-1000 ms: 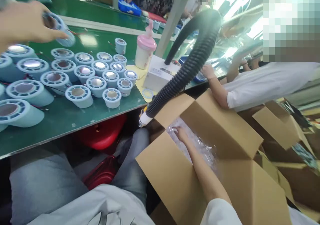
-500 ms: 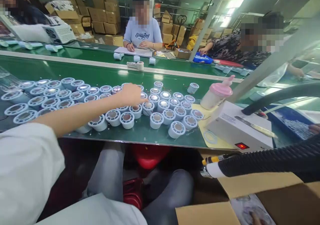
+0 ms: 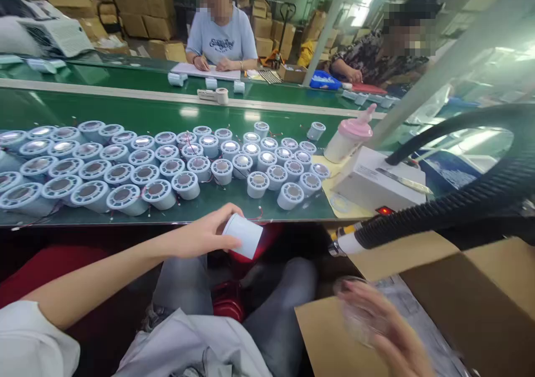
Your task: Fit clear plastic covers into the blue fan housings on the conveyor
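Note:
My left hand (image 3: 209,233) grips a light blue cylinder (image 3: 246,236), tilted on its side just off the table's front edge; thin red wires show beside it. My right hand (image 3: 382,318), blurred by motion, holds a clear round plastic piece (image 3: 361,313) over the open cardboard box (image 3: 324,332). Many similar cylinders (image 3: 156,192) stand in rows on the green table (image 3: 217,204), most with a ringed top facing up.
A pink-topped bottle (image 3: 345,137) stands beside a white machine box (image 3: 370,179) with a red lit switch. A black hose (image 3: 438,204) crosses the right side above the cardboard box. Two people sit across the table.
My left hand has come back from the rows to the front edge, now with a cylinder in it. My right hand has risen from the cardboard box with a clear piece. The view has shifted.

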{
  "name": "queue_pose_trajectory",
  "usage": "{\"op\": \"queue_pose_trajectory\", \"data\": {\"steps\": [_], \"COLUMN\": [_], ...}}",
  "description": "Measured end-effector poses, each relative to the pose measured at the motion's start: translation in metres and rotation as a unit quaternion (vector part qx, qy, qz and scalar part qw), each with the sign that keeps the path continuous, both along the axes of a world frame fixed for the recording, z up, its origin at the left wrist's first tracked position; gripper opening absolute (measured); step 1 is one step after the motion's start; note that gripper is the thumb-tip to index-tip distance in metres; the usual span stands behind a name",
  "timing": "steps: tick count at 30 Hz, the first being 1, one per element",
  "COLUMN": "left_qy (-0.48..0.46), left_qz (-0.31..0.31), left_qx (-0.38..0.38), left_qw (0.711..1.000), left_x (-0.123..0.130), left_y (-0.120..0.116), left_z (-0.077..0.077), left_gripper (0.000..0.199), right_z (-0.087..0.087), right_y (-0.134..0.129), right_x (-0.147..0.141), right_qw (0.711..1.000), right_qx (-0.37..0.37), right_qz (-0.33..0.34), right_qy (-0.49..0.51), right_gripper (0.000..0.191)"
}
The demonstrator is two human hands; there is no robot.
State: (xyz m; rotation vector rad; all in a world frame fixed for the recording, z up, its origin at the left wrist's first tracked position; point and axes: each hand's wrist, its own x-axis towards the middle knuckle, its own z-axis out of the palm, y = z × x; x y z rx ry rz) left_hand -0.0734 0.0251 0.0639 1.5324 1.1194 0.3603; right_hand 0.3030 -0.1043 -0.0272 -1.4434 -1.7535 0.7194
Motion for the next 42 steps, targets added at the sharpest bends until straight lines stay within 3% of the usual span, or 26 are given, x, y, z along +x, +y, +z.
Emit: {"op": "queue_pose_trajectory", "data": {"steps": [1,3,5,6,8,11,14,20,24,26,29,31,33,36,39,42], "left_qy": [-0.086,-0.202,-0.236,-0.223,-0.163,-0.064,-0.029,-0.058,-0.082,-0.118,-0.182,-0.212,-0.237,-0.267,-0.265,-0.245], "left_qz": [-0.011,-0.019,-0.03,-0.044,-0.08,-0.122,-0.116,-0.094,-0.114,-0.126,-0.136,-0.117,-0.083,-0.053,-0.067,-0.093], "left_qx": [-0.082,-0.221,-0.291,-0.3,-0.255,-0.034,0.143,0.191,0.235,0.192,0.044,-0.046,-0.1,-0.154,-0.177,-0.122], "left_qw": [0.993,0.954,0.927,0.927,0.95,0.99,0.982,0.975,0.962,0.966,0.973,0.969,0.963,0.95,0.946,0.957], "left_x": [0.007,0.024,0.041,0.048,0.056,0.059,0.057,0.058,0.062,0.063,0.064,0.064,0.064,0.063,0.06,0.057], "left_y": [-0.006,-0.015,-0.02,-0.021,-0.022,-0.021,-0.021,-0.024,-0.023,-0.023,-0.026,-0.029,-0.031,-0.034,-0.034,-0.034], "left_z": [-0.009,-0.027,-0.042,-0.046,-0.047,-0.038,-0.035,-0.061,-0.078,-0.08,-0.076,-0.072,-0.068,-0.065,-0.062,-0.058], "left_gripper": [0.049,0.049,0.045,0.043,0.039,0.026,0.021,0.068,0.066,0.067,0.067,0.065,0.063,0.058,0.06,0.066], "right_z": [0.013,0.029,0.035,0.036,0.035,0.038,0.045,0.05,0.048,0.047,0.044,0.042,0.041,0.04,0.037,0.033], "right_y": [0.004,0.018,0.031,0.037,0.044,0.048,0.046,0.046,0.049,0.052,0.054,0.053,0.05,0.042,0.034,0.03], "right_x": [-0.031,-0.08,-0.108,-0.115,-0.119,-0.115,-0.112,-0.112,-0.109,-0.106,-0.1,-0.096,-0.094,-0.094,-0.094,-0.094], "right_qw": [0.997,0.984,0.967,0.96,0.952,0.966,0.988,0.991,0.973,0.96,0.925,0.912,0.935,0.985,0.991,0.989], "right_qx": [0.019,0.089,0.144,0.157,0.149,0.081,-0.014,-0.105,-0.163,-0.186,-0.246,-0.25,-0.195,-0.054,0.037,0.028], "right_qz": [0.057,0.097,0.087,0.07,0.043,0.065,0.097,0.045,-0.02,-0.043,-0.055,-0.028,0.036,0.113,0.122,0.127], "right_qy": [-0.04,-0.123,-0.191,-0.22,-0.263,-0.237,-0.118,0.07,0.163,0.204,0.285,0.324,0.294,0.122,0.031,0.066], "right_gripper": [0.041,0.047,0.052,0.053,0.048,0.025,0.005,0.02,0.021,0.024,0.027,0.026,0.024,0.037,0.036,0.041]}}
